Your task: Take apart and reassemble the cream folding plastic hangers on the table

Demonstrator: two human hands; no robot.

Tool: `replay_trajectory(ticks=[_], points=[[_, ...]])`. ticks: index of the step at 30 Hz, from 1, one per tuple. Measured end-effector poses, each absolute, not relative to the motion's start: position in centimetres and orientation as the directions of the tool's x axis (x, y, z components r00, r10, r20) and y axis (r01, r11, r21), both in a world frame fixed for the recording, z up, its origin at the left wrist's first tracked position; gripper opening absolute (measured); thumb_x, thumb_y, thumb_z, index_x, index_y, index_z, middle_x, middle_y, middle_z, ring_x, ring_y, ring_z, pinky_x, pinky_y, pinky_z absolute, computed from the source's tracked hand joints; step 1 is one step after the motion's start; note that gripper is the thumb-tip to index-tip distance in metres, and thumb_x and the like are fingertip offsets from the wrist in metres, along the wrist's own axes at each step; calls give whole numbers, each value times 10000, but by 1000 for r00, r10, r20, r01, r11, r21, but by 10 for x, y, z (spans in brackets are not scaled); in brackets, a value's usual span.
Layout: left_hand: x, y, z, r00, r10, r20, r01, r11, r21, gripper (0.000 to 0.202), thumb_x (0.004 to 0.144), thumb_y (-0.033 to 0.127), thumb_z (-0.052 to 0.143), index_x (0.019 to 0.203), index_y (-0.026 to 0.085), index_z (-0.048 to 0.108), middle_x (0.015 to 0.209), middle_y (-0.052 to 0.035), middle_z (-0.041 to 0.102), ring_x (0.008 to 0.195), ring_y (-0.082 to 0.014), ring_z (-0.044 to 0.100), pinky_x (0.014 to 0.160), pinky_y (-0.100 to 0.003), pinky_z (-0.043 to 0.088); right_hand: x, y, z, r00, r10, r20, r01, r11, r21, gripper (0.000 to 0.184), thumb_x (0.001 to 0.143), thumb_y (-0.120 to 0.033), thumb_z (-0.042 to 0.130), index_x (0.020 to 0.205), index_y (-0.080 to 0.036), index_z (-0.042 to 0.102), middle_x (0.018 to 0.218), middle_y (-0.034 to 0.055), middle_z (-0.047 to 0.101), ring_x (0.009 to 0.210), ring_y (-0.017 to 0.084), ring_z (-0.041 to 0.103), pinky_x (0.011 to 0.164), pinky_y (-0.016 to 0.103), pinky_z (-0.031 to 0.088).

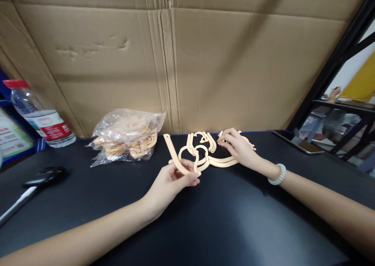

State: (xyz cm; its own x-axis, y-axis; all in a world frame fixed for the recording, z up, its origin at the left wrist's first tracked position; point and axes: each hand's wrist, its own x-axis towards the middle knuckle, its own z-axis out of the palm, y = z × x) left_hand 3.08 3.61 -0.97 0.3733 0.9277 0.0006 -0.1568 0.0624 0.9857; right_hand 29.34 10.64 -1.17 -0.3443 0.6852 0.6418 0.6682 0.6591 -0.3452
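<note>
My left hand (178, 178) grips a curved cream plastic hanger arm (173, 150), its flat end with a small hole pointing up and away. Just beyond it lie linked cream hanger parts with round loops (202, 149) and long curved arms (224, 162). My right hand (234, 145) is over the right side of the parts, thumb and fingers pinched together. What they hold is too small to make out. Close by, further loose pieces (249, 143) are partly hidden behind that hand. Between the hands, at the back, is a hook-shaped cream piece (200, 135).
A clear plastic bag (129, 135) of cream and brown-marked parts lies back left. Beyond it stands a red-capped bottle (47, 121). A black object with a white handle (43, 178) is at left. A phone (299, 141) lies right. Cardboard (234, 63) walls the back of the black table (228, 223).
</note>
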Motion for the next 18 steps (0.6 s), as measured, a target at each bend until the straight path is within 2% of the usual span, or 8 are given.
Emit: replay_trajectory(ticks=[3, 5, 7, 9, 11, 14, 16, 18], points=[[31, 36, -9, 383, 924, 10, -170, 59, 984, 244, 719, 263, 808, 836, 139, 633, 825, -5, 656, 753, -129, 658, 761, -258, 535, 287, 95, -5, -77, 689, 721, 596, 612, -521, 153, 964, -283, 458, 976, -207, 590, 848, 44, 541, 737, 168, 531, 650, 318, 442], [32, 36, -9, 377, 926, 7, -168, 61, 984, 247, 712, 260, 809, 831, 140, 628, 831, -6, 653, 751, -131, 654, 758, -264, 532, 280, 83, 0, 21, 754, 656, 439, 582, -684, 149, 966, -349, 475, 1014, -229, 550, 695, -14, 510, 590, 134, 490, 546, 279, 406], [32, 35, -8, 377, 926, 8, -155, 55, 986, 245, 714, 263, 804, 830, 141, 626, 833, -6, 647, 747, -128, 645, 759, -265, 522, 270, 70, 4, 33, 832, 554, 248, 530, -811, 185, 959, -408, 483, 1042, -246, 514, 586, -58, 476, 482, 112, 459, 478, 254, 386], [32, 35, -8, 380, 925, 14, -144, 45, 989, 239, 717, 268, 798, 829, 145, 625, 824, -3, 641, 742, -127, 636, 764, -270, 513, 260, 58, 5, 1, 893, 450, 87, 448, -890, 234, 927, -444, 531, 1049, -247, 501, 602, -54, 540, 477, 112, 518, 491, 257, 432], [32, 35, -8, 378, 926, 18, -141, 39, 989, 234, 713, 270, 797, 821, 150, 627, 806, 0, 637, 739, -130, 629, 768, -280, 506, 250, 48, 5, -43, 941, 336, -68, 333, -941, 288, 868, -443, 620, 1041, -239, 515, 738, -7, 636, 570, 131, 605, 545, 273, 483], [32, 36, -9, 367, 930, 20, -140, 33, 990, 233, 698, 265, 800, 818, 154, 633, 780, 6, 632, 744, -139, 624, 786, -294, 496, 240, 39, 1, -130, 975, 178, -293, 133, -947, 282, 829, -412, 680, 1010, -223, 574, 903, 45, 669, 755, 155, 639, 619, 274, 504], [32, 36, -10, 364, 931, 30, -133, 20, 991, 236, 689, 259, 802, 814, 155, 631, 771, 9, 629, 751, -143, 621, 794, -299, 488, 236, 35, -4, -197, 974, 115, -381, 31, -924, 241, 833, -394, 687, 963, -203, 617, 914, 47, 662, 774, 136, 610, 650, 263, 494], [32, 37, -11, 372, 927, 41, -116, 3, 993, 232, 690, 257, 798, 809, 158, 625, 772, 11, 626, 756, -144, 614, 789, -298, 479, 234, 33, -10, -258, 964, 68, -404, -44, -914, 221, 806, -358, 728, 909, -183, 640, 874, 28, 650, 707, 99, 568, 647, 244, 474]])
